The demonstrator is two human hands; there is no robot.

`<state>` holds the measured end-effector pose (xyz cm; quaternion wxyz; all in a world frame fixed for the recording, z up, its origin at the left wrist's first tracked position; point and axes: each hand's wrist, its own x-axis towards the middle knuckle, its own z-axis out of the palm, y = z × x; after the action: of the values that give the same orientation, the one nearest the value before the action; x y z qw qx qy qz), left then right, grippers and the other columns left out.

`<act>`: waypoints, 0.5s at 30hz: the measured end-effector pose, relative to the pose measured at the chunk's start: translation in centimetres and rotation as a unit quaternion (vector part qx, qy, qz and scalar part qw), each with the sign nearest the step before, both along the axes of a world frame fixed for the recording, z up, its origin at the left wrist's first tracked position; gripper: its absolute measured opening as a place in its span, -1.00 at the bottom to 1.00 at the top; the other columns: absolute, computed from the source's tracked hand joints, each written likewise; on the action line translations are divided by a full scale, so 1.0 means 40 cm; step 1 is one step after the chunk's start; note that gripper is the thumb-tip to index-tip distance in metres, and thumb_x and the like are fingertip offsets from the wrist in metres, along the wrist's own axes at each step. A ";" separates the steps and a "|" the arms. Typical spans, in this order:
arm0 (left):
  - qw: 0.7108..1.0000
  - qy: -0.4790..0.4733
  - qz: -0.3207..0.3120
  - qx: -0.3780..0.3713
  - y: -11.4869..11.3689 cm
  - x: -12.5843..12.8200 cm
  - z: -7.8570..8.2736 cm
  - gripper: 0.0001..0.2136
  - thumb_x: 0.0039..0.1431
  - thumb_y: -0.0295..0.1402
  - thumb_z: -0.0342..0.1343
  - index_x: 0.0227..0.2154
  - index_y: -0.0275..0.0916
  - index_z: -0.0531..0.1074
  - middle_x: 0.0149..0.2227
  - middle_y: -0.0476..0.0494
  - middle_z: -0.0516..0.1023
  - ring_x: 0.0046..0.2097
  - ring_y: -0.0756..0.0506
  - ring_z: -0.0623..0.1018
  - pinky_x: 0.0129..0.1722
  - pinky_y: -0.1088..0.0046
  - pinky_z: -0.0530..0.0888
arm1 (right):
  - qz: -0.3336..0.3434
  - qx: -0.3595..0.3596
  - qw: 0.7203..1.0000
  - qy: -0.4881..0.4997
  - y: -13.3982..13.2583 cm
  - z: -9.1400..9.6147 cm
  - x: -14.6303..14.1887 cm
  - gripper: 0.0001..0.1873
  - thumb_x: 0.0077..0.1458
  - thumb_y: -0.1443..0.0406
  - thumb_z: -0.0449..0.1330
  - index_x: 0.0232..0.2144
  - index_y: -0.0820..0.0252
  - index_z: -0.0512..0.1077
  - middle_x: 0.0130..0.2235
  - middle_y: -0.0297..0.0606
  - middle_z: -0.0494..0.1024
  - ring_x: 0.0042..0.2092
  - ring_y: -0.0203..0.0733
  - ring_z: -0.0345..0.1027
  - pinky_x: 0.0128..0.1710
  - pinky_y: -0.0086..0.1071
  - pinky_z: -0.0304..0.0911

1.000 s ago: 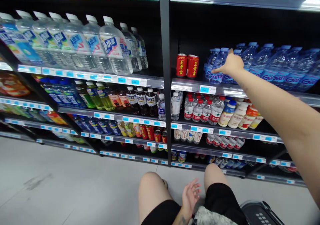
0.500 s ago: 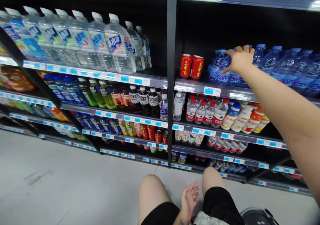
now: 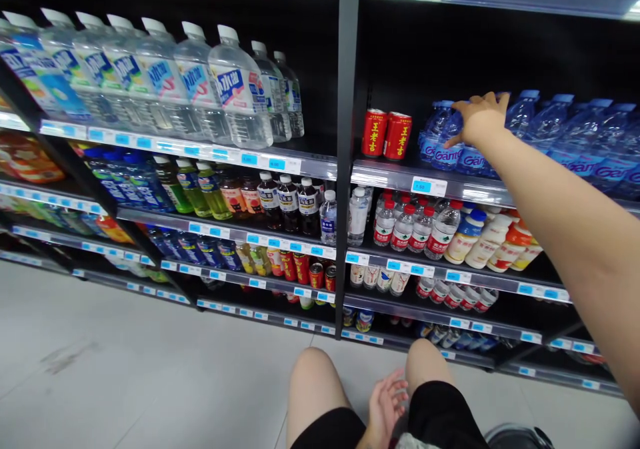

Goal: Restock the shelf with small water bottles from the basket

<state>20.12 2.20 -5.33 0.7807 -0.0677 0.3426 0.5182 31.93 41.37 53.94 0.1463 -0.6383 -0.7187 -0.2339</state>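
My right hand (image 3: 481,120) reaches out to the row of blue water bottles (image 3: 453,142) on the upper right shelf. Its fingers are spread and rest on the tops of the bottles near the left end of the row; nothing is gripped. Two red cans (image 3: 386,134) stand just left of those bottles. My left hand (image 3: 387,409) hangs low between my bare knees, fingers loosely apart, holding nothing. I am crouched in front of the shelves.
A black upright post (image 3: 345,149) splits the shelving. Large clear water bottles (image 3: 235,89) fill the upper left shelf. Smaller drinks and red-capped bottles (image 3: 410,226) line the lower shelves. A dark basket edge (image 3: 520,436) shows at the bottom right on the grey floor.
My right hand has shifted slightly right along the blue bottle tops and its fingers have spread. The left hand has barely moved.
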 end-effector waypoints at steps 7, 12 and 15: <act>1.000 0.002 0.007 -0.001 0.003 0.008 -0.007 -0.56 0.24 -0.19 0.03 0.04 -0.41 0.50 -0.17 -0.36 0.60 -0.30 -0.10 0.54 -0.41 0.51 0.37 | -0.044 -0.029 0.999 -0.012 0.079 -0.002 0.004 -0.06 0.44 -0.19 -0.19 0.28 0.64 0.27 0.28 0.34 0.26 0.40 0.38 -0.04 0.24 0.33 -0.19; 0.999 0.000 0.004 -0.047 0.014 0.009 0.013 -0.59 0.21 -0.21 -0.01 -0.03 -0.36 0.54 -0.26 -0.31 0.59 -0.36 -0.11 0.53 -0.50 0.49 0.36 | -0.018 0.002 0.999 -0.041 0.129 0.004 -0.010 -0.06 0.32 -0.29 -0.40 0.39 0.11 0.22 0.47 0.10 0.00 0.46 0.40 -0.20 0.25 0.45 -0.11; 0.993 0.001 -0.022 -0.116 0.037 0.005 0.038 -0.62 0.25 -0.22 0.02 0.05 -0.22 0.52 -0.29 -0.24 0.58 -0.36 -0.15 0.55 -0.52 0.42 0.42 | 0.060 0.045 0.988 -0.133 0.148 -0.014 -0.054 -0.21 0.38 -0.13 -0.08 0.34 0.35 0.28 0.43 0.22 0.07 0.45 0.43 -0.18 0.29 0.28 -0.05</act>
<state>20.32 3.67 -3.79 0.7785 -0.1495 0.4026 0.4577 29.77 47.29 53.39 0.0917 -0.5498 -0.7577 -0.3394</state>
